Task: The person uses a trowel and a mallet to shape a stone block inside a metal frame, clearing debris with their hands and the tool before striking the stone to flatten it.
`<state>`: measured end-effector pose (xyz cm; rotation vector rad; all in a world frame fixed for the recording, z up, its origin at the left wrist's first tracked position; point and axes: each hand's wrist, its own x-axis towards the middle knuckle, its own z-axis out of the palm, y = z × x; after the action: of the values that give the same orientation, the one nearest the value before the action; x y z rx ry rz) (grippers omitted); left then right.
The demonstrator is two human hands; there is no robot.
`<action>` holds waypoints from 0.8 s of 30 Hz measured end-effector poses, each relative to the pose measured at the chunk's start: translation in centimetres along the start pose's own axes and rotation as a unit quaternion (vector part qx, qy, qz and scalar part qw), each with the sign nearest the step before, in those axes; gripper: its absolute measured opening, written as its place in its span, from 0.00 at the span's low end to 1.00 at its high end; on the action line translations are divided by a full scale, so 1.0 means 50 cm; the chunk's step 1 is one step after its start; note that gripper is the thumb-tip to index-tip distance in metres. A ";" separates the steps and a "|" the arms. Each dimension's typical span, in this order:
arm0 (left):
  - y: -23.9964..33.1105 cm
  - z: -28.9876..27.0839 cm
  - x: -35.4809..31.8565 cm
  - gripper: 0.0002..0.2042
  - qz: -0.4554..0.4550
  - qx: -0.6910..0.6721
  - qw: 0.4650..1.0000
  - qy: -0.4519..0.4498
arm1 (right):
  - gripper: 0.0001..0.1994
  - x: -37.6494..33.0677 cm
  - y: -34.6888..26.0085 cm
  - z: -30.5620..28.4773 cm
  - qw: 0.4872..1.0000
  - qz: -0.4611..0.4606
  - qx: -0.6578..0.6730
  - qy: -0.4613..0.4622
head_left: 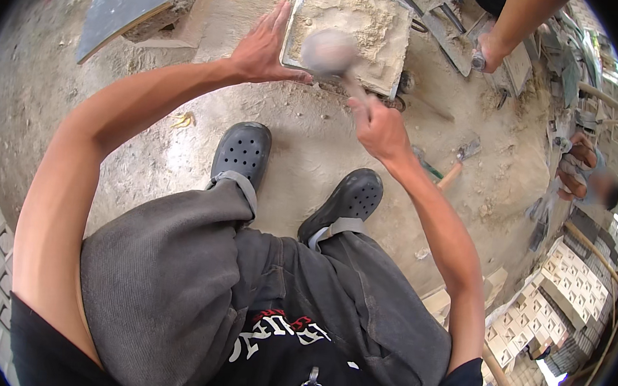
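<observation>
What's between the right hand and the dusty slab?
Head view shows a round-headed tool, held by the right hand, its blurred head over the slab.

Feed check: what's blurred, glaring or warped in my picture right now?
Head view: round-headed tool blurred, likely by motion; left hand fairly sharp by comparison. Head view: whitish glare on the floor beside the left shoe; blown-out patches along the right rim. Head view: fisheye bending, black corners.

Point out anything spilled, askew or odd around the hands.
A yellow scrap lies on the ground left of the left shoe, perhaps litter, its colour odd against dull surroundings. Tan material lies unevenly on the slab by the left hand.
</observation>
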<state>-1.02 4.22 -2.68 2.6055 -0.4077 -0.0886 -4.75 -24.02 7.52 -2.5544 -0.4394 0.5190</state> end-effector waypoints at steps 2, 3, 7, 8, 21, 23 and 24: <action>0.005 -0.007 -0.004 0.76 -0.009 -0.006 1.000 -0.011 | 0.24 0.015 -0.020 -0.010 1.000 0.005 0.007 0.017; 0.007 -0.010 -0.005 0.76 -0.014 -0.009 1.000 -0.017 | 0.23 0.021 -0.027 -0.014 1.000 0.008 0.011 0.026; -0.006 -0.003 -0.005 0.77 -0.017 -0.011 0.999 -0.025 | 0.24 0.013 -0.014 0.004 0.999 -0.021 0.022 0.037; -0.012 -0.004 -0.009 0.77 -0.016 -0.007 0.999 -0.030 | 0.25 0.022 -0.019 -0.003 1.000 -0.018 0.006 0.022; -0.052 -0.072 0.028 0.77 0.052 0.108 0.987 -0.107 | 0.26 0.047 -0.039 -0.009 0.998 -0.028 -0.035 -0.035; -0.049 -0.109 0.045 0.78 0.023 0.133 0.979 -0.156 | 0.27 0.060 -0.043 -0.029 0.999 0.006 -0.002 -0.039; -0.043 -0.119 0.048 0.79 0.016 0.161 0.969 -0.187 | 0.28 0.066 -0.043 -0.037 0.999 0.022 0.015 -0.041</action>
<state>2.65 8.08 1.49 2.9008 -0.6424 -0.5514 -1.50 -21.72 9.23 -2.5268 -0.4011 0.6432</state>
